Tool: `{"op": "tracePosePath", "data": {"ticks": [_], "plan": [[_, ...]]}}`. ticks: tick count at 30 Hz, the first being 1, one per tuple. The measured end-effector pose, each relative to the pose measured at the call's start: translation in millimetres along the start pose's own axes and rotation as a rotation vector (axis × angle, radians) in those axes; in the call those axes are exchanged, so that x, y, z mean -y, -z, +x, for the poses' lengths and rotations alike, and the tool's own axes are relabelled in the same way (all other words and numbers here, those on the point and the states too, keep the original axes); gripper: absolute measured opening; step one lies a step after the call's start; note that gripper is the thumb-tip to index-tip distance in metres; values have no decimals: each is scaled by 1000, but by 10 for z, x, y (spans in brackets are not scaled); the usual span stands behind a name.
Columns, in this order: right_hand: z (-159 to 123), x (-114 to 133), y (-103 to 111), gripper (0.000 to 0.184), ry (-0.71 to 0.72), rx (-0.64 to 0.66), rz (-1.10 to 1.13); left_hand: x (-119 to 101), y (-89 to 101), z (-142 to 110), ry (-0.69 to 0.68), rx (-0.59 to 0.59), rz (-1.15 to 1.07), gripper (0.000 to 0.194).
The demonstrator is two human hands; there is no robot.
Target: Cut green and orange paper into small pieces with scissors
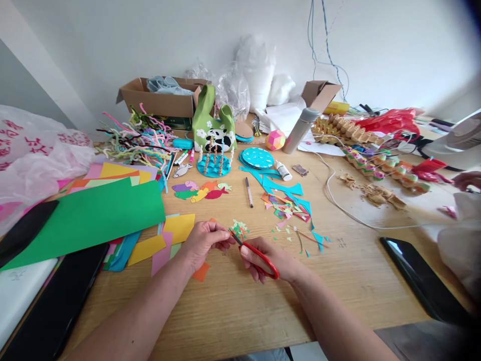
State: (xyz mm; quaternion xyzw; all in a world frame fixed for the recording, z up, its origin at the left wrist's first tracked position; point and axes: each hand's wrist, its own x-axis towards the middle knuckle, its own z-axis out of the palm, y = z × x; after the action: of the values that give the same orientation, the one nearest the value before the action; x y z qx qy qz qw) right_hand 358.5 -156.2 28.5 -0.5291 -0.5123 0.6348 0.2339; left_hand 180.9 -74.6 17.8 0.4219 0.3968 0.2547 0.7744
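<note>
Red-handled scissors (263, 263) are in my right hand (263, 255), their dark blades pointing up and left. My left hand (210, 243) is closed in a pinch right at the blade tips; whatever lies between its fingers is too small to make out. Just beyond the blades is a small heap of green paper snippets (239, 228). Several coloured paper fish (203, 191) lie farther back, left of a pen (249, 193). An orange paper piece (201, 272) rests on the table below my left hand.
Green sheets (93, 215) and other coloured paper cover the left side. Blue scraps (285, 186) and mixed offcuts lie right of centre. A white cable (338, 203) crosses the right side, near a black phone (421, 276). Another person's hand (468, 180) shows at the right edge.
</note>
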Motion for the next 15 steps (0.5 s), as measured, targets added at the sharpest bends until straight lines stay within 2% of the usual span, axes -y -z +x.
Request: {"op": "tracePosePath", "data": {"ticks": [15], "plan": [[-1,-22,32,54,-23,-9,-33,-11,-3,1,16,-4,34,19]]}}
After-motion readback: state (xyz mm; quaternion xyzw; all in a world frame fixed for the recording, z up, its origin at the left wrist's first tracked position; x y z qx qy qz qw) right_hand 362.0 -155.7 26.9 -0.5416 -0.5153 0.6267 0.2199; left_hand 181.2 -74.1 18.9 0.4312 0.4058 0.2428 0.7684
